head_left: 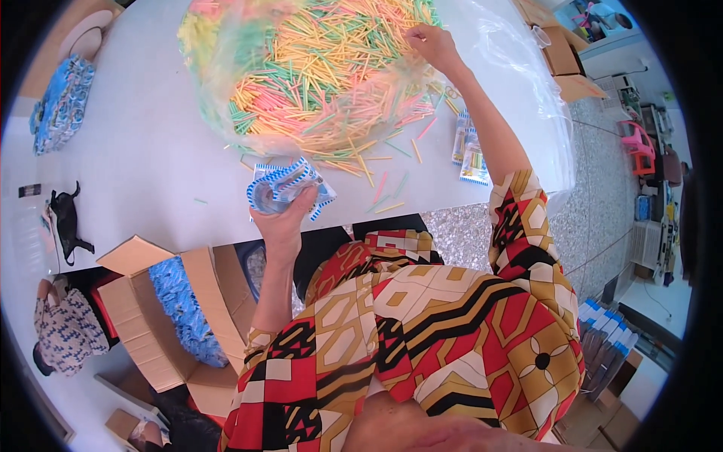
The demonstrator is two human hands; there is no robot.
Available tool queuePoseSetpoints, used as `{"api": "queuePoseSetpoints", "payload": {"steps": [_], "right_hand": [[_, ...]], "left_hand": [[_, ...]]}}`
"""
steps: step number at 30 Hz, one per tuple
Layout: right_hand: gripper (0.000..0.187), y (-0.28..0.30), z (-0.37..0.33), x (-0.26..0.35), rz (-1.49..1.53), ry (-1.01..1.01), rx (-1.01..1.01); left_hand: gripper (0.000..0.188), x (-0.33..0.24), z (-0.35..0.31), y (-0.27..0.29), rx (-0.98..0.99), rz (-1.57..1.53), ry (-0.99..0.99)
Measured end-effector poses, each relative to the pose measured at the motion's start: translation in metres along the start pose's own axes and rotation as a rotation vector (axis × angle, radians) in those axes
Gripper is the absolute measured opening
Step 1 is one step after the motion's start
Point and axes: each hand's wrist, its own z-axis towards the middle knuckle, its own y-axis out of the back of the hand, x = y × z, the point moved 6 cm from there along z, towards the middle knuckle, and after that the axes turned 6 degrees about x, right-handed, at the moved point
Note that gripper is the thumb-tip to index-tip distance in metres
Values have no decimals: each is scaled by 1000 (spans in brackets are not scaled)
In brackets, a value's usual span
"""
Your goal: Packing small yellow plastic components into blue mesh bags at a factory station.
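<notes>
My left hand (pixel 283 226) is closed around several small clear packets (pixel 277 190) with blue-and-white striped edges, held above the table's near edge. A big heap of thin yellow, green and pink sticks (pixel 324 75) lies before me in a large clear plastic bag (pixel 213 113) whose mouth is spread wide. My right hand (pixel 437 49) is at the heap's right side with its fingers bent together in a pinch. What sits between those fingertips, if anything, is too small to make out. Beneath my right forearm lie a few packets (pixel 474 162) with coloured sticks inside.
Loose sticks are scattered on the white table (pixel 143 143) near its front edge. An open cardboard box (pixel 135 316) holding blue packets (pixel 184 309) stands at lower left. More blue packets (pixel 64 105) lie at the table's far left. Another person (pixel 71 331) sits at left.
</notes>
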Motion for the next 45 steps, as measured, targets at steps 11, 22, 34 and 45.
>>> {"api": "queuePoseSetpoints", "payload": {"steps": [11,22,34,45], "right_hand": [[26,-41,49,-20,-345,-29,380],[13,-25,22,-9,51,-208,366],[12,7,12,-37,252,-115,61],[6,20,-19,98,1538,146,297]], "left_hand": [[36,-1,1,-1,4,-13,8],[32,-1,-1,0,23,-21,4],[29,-9,-1,-9,47,54,-4],[26,-11,2,-14,30,191,21]]}}
